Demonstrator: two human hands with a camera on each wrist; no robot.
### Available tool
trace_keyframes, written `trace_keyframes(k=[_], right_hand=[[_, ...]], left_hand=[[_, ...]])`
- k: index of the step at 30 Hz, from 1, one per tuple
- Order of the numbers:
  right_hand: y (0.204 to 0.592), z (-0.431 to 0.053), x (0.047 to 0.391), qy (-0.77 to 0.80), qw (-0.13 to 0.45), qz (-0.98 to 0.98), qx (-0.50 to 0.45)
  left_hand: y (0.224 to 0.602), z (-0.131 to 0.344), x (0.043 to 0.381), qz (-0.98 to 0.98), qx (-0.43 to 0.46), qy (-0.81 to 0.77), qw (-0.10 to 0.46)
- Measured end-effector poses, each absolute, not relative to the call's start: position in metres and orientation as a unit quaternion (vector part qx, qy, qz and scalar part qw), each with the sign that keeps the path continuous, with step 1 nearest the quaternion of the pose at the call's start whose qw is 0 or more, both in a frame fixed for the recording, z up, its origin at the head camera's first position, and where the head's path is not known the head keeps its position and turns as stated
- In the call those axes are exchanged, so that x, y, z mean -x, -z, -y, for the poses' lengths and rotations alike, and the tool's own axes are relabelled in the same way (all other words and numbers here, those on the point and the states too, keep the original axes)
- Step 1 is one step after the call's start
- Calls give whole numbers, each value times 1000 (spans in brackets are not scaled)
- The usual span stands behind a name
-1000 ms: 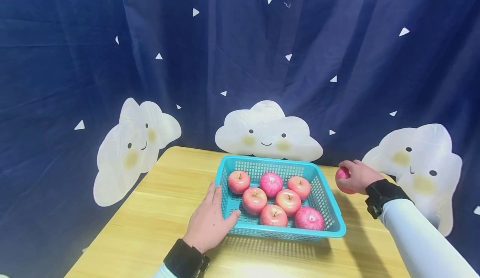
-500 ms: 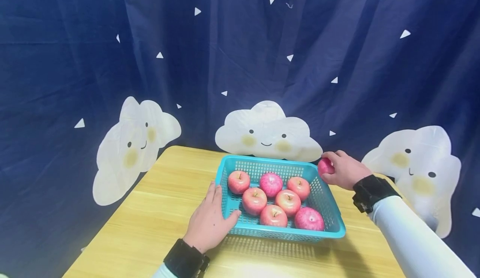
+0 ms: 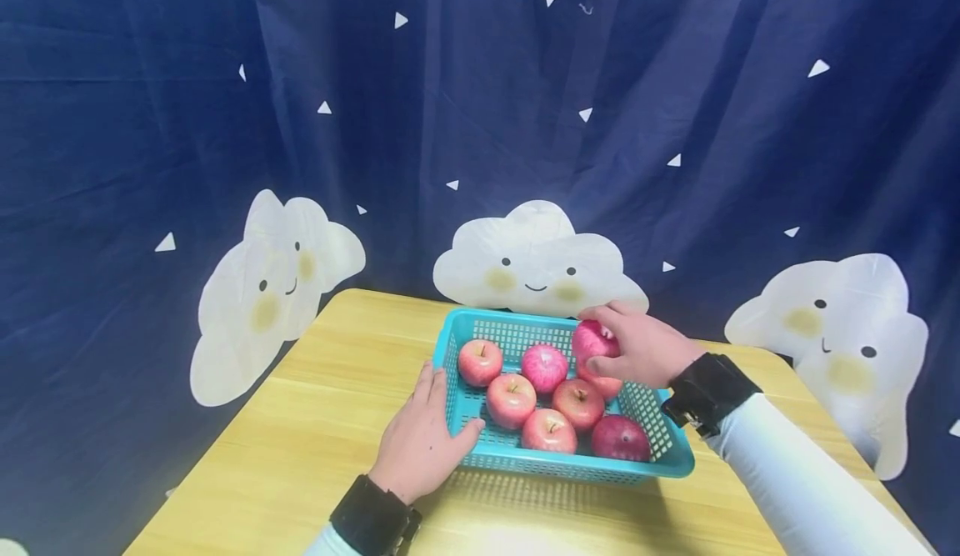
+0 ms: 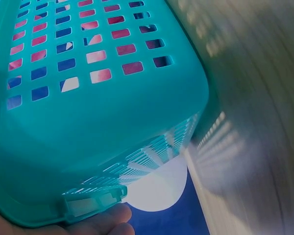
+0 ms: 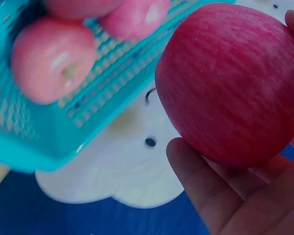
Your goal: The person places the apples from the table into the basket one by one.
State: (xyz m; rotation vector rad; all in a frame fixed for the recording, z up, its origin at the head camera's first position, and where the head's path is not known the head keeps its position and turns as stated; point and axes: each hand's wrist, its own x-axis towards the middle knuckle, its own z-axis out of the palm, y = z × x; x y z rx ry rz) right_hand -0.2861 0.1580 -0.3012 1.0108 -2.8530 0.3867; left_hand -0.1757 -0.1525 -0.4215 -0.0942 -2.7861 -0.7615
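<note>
A turquoise plastic basket (image 3: 517, 318) holds several red and pink apples (image 3: 512, 400). My right hand (image 3: 651, 348) grips a deep pink apple (image 3: 591, 339) above the basket's back right part, overlapping another apple (image 3: 606, 387) there. Up close in the right wrist view, thumb and fingers curl round the gripped apple (image 5: 230, 88). My left hand (image 3: 422, 448) rests against the basket's left end, fingers extended along the rim and thumb over the front corner. In the left wrist view, fingertips (image 4: 108, 221) touch the rim below the perforated wall (image 4: 93, 127).
The basket stands on a light wooden table (image 3: 300, 423), whose back edge meets a dark blue curtain (image 3: 480, 81) with white clouds and triangles. Black bands (image 3: 708, 393) sit on both wrists.
My right hand has carried the apple leftward from beside the basket, over its right rim, to above the other apples. The left hand has stayed on the basket.
</note>
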Motion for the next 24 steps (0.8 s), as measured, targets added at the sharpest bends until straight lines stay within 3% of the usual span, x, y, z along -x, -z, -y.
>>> trace_keyframes(k=[12,24], right_hand=[[303,-110,274,-111,26,899,-424],[310,-73,264,-90,-22,898,-431]], left_hand=[[424,154,175,956,31,265,121],[423,154,175,957,33,262,121]])
